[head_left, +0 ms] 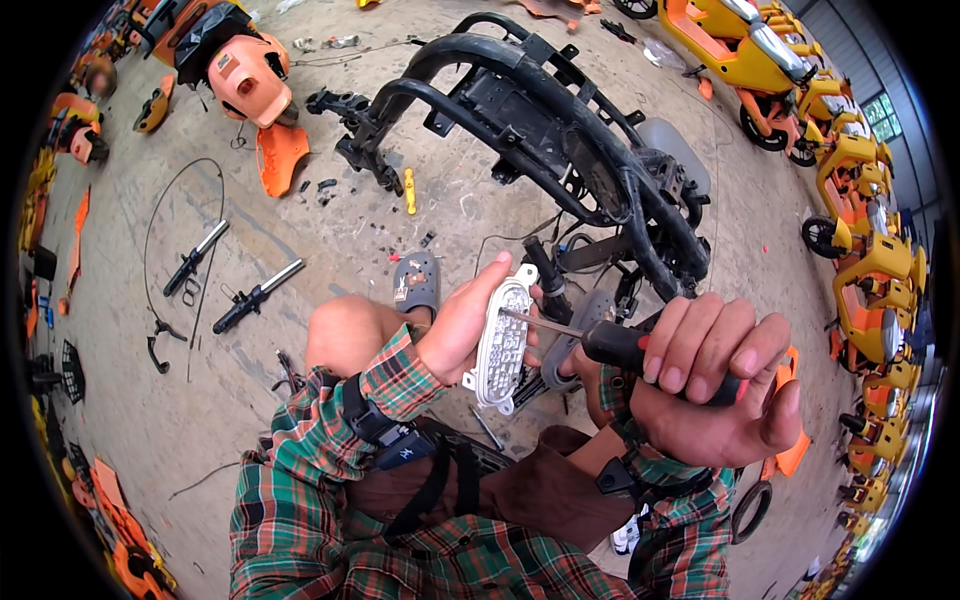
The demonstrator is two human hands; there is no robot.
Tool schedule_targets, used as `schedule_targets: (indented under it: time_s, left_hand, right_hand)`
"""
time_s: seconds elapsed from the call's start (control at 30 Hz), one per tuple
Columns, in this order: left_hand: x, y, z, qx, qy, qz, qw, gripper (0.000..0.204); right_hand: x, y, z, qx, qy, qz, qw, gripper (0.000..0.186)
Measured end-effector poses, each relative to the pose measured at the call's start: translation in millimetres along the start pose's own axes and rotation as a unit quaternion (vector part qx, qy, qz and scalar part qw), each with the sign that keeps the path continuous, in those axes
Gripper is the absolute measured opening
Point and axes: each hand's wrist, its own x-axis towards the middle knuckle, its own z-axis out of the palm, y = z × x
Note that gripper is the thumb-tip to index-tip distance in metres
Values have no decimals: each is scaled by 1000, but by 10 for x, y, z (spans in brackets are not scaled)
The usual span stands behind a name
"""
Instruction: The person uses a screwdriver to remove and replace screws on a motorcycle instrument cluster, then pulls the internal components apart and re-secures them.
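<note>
A stripped black scooter frame [560, 130] lies on the concrete floor [300, 260] just beyond the person's knees, with yellow-and-orange scooters [860, 200] lined up along the right and two black fork tubes [255, 296] lying well apart to the left. The right hand [715, 385], raised in front of the chest, is clenched around the black handle of a screwdriver [620, 345] whose shaft points left. Its tip meets the white oval lamp unit [503, 345], which the left hand [465, 330] clasps upright, thumb on its upper edge.
</note>
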Motion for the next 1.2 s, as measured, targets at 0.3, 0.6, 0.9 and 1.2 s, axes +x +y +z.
schedule_targets:
  time_s: [0.3,0.6,0.9,1.2]
  left_hand:
    - [12,-9,-10,7,3,-5,1000,59]
    - [25,-6,-94,22,55,20,998,58]
    - [6,89,-211,25,95,99,990,54]
    - [-4,93,-214,83,106,162,978,55]
  right_hand:
    - [-23,9,75,-15,-6,9,1000,39]
    - [28,107,-76,-264,11,26,964,15]
    - [14,-105,-241,-553,-39,92,827,34]
    - [-74,-109,-373,-519,-88,49,849,54]
